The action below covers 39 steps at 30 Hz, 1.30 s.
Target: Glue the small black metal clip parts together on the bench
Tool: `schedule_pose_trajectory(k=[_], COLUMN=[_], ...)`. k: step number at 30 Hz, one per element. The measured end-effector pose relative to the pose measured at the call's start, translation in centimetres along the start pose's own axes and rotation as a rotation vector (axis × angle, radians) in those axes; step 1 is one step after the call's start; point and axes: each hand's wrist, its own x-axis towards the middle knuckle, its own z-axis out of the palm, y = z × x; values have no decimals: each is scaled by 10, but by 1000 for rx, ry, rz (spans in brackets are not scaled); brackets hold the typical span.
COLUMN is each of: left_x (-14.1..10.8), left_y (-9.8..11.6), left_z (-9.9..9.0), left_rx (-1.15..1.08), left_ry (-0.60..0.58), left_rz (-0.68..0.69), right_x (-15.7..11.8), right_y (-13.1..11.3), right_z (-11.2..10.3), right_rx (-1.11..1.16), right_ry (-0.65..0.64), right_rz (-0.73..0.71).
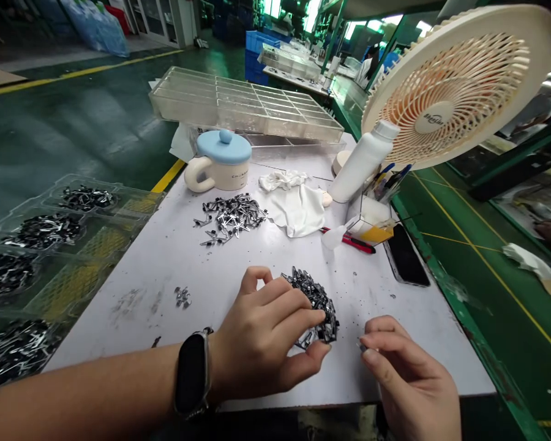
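Observation:
My left hand (pixel 264 337), with a dark-screened watch (pixel 191 373) on its wrist, reaches over a pile of small black and silver metal parts (pixel 310 294). Its thumb and fingers are apart, and nothing shows between them. Right of the pile, my right hand (pixel 411 373) pinches a tiny metal piece (pixel 362 346) between thumb and fingertips, mostly hidden. Farther back lies a looser heap of similar black and silver parts (pixel 239 214). A few small metal bits (pixel 182 297) sit on the white table (pixel 160 263) to the left.
A lidded mug (pixel 224 168), a white cloth (pixel 298 208), a white bottle (pixel 365 162), a red-handled tool (pixel 358 244) and a phone (pixel 406 254) surround the work area. Clear divided trays (pixel 248 107) stand behind; a parts-filled tray (pixel 119 214) is at left. A fan (pixel 459 86) looms right.

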Motion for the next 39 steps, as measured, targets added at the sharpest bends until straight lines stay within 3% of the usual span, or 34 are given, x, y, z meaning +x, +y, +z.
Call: schedule_pose_trajectory(k=[21, 39], left_x=[0, 0], left_y=[1, 1], left_z=[-2, -1], left_rx=[30, 41], left_ry=[-53, -65], left_rz=[116, 107], right_x=[-4, -2], right_y=[-1, -4], right_z=[11, 11], right_rx=[-133, -192], right_ry=[-8, -42], right_rz=[21, 22])
